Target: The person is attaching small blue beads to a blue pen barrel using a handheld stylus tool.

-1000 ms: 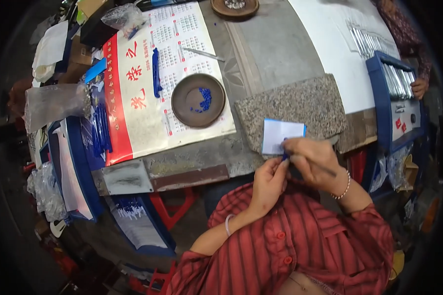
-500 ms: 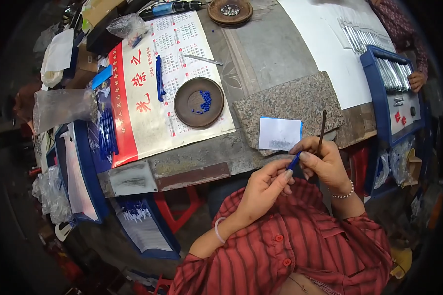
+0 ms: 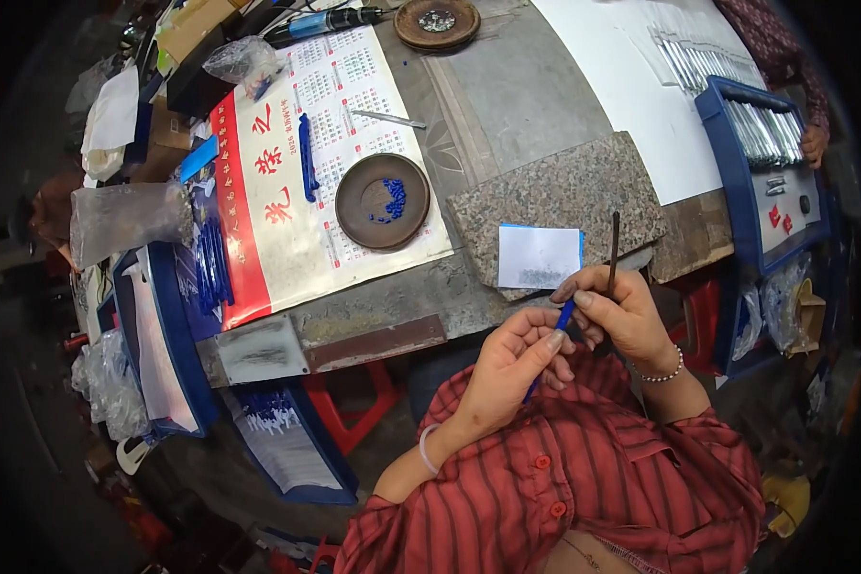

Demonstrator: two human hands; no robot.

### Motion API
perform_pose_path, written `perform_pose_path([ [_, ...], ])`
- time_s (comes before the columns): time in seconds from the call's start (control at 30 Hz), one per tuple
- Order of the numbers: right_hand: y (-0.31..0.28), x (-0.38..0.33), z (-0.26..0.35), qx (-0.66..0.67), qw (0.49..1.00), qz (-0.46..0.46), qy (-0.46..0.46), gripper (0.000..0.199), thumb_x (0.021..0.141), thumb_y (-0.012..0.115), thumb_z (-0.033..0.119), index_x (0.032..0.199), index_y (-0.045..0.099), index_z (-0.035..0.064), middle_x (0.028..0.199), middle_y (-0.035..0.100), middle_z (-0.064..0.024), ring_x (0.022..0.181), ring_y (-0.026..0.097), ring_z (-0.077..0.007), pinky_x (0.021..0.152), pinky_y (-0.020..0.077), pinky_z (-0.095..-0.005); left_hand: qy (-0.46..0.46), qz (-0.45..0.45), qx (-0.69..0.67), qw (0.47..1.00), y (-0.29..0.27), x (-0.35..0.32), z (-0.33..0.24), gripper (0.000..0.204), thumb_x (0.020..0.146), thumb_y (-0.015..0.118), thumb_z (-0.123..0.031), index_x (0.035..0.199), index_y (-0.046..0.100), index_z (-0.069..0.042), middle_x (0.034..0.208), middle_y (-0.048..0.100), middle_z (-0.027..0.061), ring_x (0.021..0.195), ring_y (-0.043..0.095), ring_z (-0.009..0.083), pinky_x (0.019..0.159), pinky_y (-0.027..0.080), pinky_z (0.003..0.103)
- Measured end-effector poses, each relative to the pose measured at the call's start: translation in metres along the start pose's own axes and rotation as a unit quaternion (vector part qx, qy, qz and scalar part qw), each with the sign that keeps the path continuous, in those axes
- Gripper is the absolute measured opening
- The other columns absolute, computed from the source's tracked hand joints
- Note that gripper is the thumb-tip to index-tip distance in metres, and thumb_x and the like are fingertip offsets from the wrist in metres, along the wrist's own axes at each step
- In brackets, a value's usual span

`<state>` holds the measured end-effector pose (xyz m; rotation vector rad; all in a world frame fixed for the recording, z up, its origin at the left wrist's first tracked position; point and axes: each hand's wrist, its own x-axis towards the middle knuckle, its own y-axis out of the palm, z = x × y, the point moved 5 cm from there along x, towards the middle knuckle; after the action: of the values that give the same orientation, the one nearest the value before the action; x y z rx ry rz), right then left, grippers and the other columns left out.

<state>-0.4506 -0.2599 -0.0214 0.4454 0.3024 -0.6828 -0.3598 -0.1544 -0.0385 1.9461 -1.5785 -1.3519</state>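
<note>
In front of my red striped shirt, my left hand (image 3: pixel 512 362) is closed around a slim blue pen-like stick (image 3: pixel 565 316), whose lower end shows beneath the fingers. My right hand (image 3: pixel 629 320) pinches the stick's upper tip between thumb and forefinger. It also grips a thin dark rod (image 3: pixel 614 244) that points up and away. Just beyond both hands, a white pad with a blue edge and a grey smudge (image 3: pixel 540 253) lies on a speckled stone slab (image 3: pixel 569 196). Farther left, a round brown dish (image 3: pixel 354 206) holds small blue pieces (image 3: pixel 389 203).
A calendar sheet (image 3: pixel 301 239) lies under the dish, with tweezers (image 3: pixel 389 119) and blue sticks (image 3: pixel 307 158) on it. Blue trays (image 3: pixel 196 402) flank the table. At the right, another person's hand (image 3: pixel 813 145) touches a tray of silvery tubes (image 3: pixel 761 134). A red stool (image 3: pixel 359 421) stands below.
More of the blue stick shows, its lower end now sticking out below my left hand. The stick stands a little steeper between my hands. The whole view has shifted slightly.
</note>
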Motion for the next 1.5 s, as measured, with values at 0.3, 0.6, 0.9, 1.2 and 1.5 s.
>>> perform_pose_path([
  [0.3,0.003,0.006,0.003,-0.016,1.0,0.001,-0.004,0.017,0.089,0.049,0.011,0.093,0.058,-0.0038,0.058,0.05,0.0002,0.045,0.042,-0.0041,0.043,0.0338,-0.0174,-0.021,0.023,-0.063,0.998,-0.001,0.004,0.005,0.023,0.094,0.047,-0.019,0.109,0.049,-0.002,0.082,0.055,0.0053,0.051,0.047,0.0083,0.043,0.036,0.018],
  [0.6,0.004,0.012,-0.003,-0.035,0.999,0.024,0.014,0.018,0.091,0.052,0.018,0.087,0.057,0.0011,0.065,0.054,0.0017,0.05,0.045,-0.002,0.043,0.0351,-0.0172,-0.129,0.094,-0.254,0.954,0.005,0.006,0.015,0.018,0.095,0.044,-0.022,0.105,0.045,-0.006,0.078,0.045,-0.0005,0.048,0.036,0.0046,0.041,0.028,0.017],
  [0.9,0.005,0.015,-0.006,-0.025,1.0,0.007,0.015,0.017,0.091,0.052,0.016,0.087,0.058,0.0002,0.06,0.051,0.0029,0.046,0.042,-0.0014,0.042,0.0323,-0.0167,-0.15,0.07,-0.318,0.934,0.003,0.009,0.021,0.024,0.095,0.043,-0.021,0.105,0.041,0.001,0.072,0.041,-0.0016,0.042,0.033,0.0025,0.035,0.027,0.015],
  [1.2,0.007,0.01,-0.002,-0.057,0.998,0.032,-0.003,0.018,0.09,0.054,0.018,0.088,0.057,0.0007,0.068,0.054,0.0025,0.055,0.046,-0.0019,0.045,0.0367,-0.0177,-0.098,0.087,-0.256,0.958,0.005,0.006,0.018,0.025,0.093,0.047,-0.024,0.104,0.043,-0.002,0.071,0.043,-0.0015,0.043,0.035,0.0042,0.038,0.029,0.017],
  [1.5,0.01,0.009,-0.003,0.016,0.998,0.053,-0.012,0.02,0.093,0.048,0.017,0.09,0.057,-0.0003,0.066,0.056,0.0008,0.052,0.05,-0.003,0.045,0.0366,-0.0163,0.047,-0.004,0.011,0.999,0.006,0.0,0.005,0.015,0.093,0.048,-0.013,0.103,0.044,-0.003,0.083,0.054,0.0059,0.052,0.049,0.0109,0.045,0.038,0.021],
])
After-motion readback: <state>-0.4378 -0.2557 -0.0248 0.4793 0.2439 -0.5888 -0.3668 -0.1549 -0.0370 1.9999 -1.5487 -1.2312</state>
